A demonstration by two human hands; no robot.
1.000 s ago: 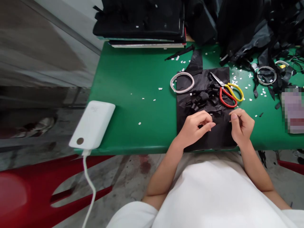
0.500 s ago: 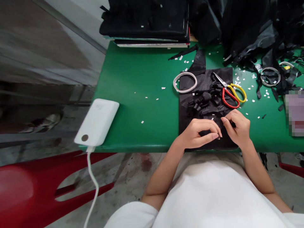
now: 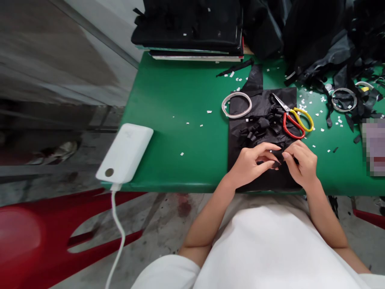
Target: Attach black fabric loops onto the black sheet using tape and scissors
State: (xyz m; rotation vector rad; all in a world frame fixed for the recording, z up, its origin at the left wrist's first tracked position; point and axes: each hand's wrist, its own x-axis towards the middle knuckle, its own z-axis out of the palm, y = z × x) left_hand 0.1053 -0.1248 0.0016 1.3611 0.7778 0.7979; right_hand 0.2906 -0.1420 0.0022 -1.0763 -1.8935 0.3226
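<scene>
My left hand [image 3: 251,164] pinches a small black fabric piece [image 3: 276,164] between thumb and fingers, its index finger raised. Close beside it, my right hand [image 3: 301,163] has its thumb and fingers pressed together; what they hold is hidden. Both hands are over a black fabric sheet [image 3: 240,174] at the table's front edge. Cut black strips [image 3: 261,124] lie heaped on that sheet. Scissors [image 3: 291,116] with one red and one yellow handle rest on its right side, blades pointing up and left. A thin roll of white tape [image 3: 236,105] overlaps its upper left corner.
On the green table [image 3: 168,104], a white power bank [image 3: 124,154] with a cable sits at the left corner. A black stack [image 3: 189,28] stands at the back. Black fabric [image 3: 319,36] and a second tape ring [image 3: 344,100] are at right. A red chair [image 3: 24,237] is below left.
My left hand has opened its index finger upward, and the black piece now shows at its thumb tip. My right hand stays nearly in place. The whole view has shifted slightly.
</scene>
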